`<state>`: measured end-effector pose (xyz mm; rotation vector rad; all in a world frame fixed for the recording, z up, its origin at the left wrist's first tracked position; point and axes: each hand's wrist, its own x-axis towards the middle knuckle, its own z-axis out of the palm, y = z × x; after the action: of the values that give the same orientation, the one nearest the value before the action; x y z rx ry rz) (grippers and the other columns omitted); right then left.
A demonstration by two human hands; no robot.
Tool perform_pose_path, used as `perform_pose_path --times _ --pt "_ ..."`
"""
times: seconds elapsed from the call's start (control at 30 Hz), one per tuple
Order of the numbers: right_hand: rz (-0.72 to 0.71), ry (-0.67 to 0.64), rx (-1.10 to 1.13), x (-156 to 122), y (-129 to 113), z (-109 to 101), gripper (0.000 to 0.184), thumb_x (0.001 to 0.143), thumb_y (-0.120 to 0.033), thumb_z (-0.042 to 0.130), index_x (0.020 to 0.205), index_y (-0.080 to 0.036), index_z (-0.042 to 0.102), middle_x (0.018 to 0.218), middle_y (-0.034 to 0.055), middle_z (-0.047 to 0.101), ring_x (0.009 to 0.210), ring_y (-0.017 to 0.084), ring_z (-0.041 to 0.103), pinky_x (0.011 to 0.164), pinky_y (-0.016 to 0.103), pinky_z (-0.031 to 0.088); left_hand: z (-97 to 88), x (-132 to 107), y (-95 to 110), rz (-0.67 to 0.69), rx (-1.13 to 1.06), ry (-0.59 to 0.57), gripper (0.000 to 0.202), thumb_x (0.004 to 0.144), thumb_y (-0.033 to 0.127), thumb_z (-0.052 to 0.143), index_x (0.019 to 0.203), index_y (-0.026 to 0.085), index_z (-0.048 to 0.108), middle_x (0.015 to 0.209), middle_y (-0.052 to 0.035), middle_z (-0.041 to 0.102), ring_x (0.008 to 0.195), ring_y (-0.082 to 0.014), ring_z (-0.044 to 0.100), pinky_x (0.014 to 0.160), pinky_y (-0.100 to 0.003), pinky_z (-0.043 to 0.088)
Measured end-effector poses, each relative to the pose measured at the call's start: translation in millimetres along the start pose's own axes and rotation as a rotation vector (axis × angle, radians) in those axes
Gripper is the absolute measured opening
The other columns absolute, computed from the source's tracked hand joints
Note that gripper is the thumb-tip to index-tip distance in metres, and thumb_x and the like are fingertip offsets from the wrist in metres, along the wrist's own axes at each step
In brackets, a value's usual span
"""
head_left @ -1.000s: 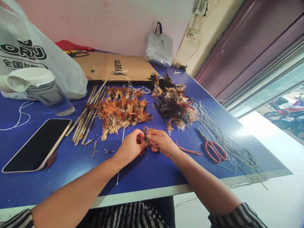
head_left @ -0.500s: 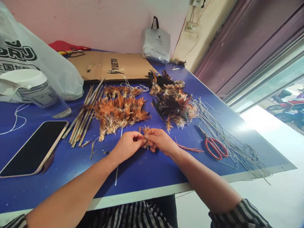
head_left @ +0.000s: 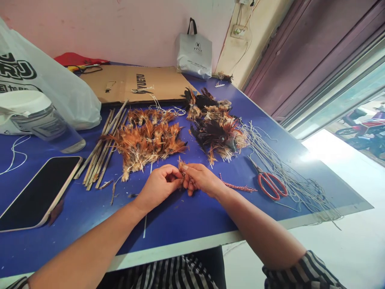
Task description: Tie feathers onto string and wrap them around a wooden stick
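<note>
Between my two hands is a small tuft of brown feathers [head_left: 181,163], its tips poking up above the fingers and the rest hidden by them. My left hand [head_left: 161,182] is closed, thumb and forefinger pinched at the tuft's lower end. From the other side my right hand [head_left: 200,179] grips it, thumb on top and fingers curled beneath. Beyond the left hand lies a pile of orange-brown feather bunches [head_left: 150,140]. Darker feather bunches [head_left: 218,134] lie past the right hand. A reddish braided cord bundle [head_left: 239,186] is beside my right wrist.
Red-handled scissors [head_left: 272,185] and long grey cords [head_left: 288,172] lie to the right. Thin wooden sticks [head_left: 105,148], a phone [head_left: 39,190], a clear jar [head_left: 51,126] and a plastic bag [head_left: 69,88] are on the left. Flat cardboard [head_left: 120,82] and a silver bag [head_left: 194,56] stand behind.
The fingers of my right hand have curled further under the tuft, and more feather tips show above the thumb. The whole view has shifted slightly; the table's items lie as before.
</note>
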<state>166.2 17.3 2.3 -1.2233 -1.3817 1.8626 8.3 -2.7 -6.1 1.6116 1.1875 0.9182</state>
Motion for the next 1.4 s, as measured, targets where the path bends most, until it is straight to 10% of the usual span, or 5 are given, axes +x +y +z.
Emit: perform_pose_path --times 0.37,1.4 --pt "0.020 -0.046 0.054 -6 -4 0 0.021 0.086 -0.038 0.048 0.091 -0.018 0.048 0.054 -0.0026 0.057 0.039 0.008 0.050 0.043 0.021 0.049 -8.8 7 -1 -0.231 -0.277 -0.169 0.026 0.068 0.036 0.068 0.074 0.015 0.053 0.055 0.0031 0.056 0.047 -0.0090 0.052 0.044 -0.021 0.044" --pt "-0.236 -0.043 0.030 -12 -14 -7 0.030 0.077 -0.041 0.060 0.090 -0.014 0.055 0.065 -0.0010 0.058 0.053 0.008 0.054 0.053 0.021 0.046 -5.4 6 -6 -0.067 -0.075 -0.331 0.019 0.076 0.029 0.057 0.077 0.013 0.067 0.065 -0.0025 0.063 0.057 -0.0125 0.055 0.057 -0.024 0.043"
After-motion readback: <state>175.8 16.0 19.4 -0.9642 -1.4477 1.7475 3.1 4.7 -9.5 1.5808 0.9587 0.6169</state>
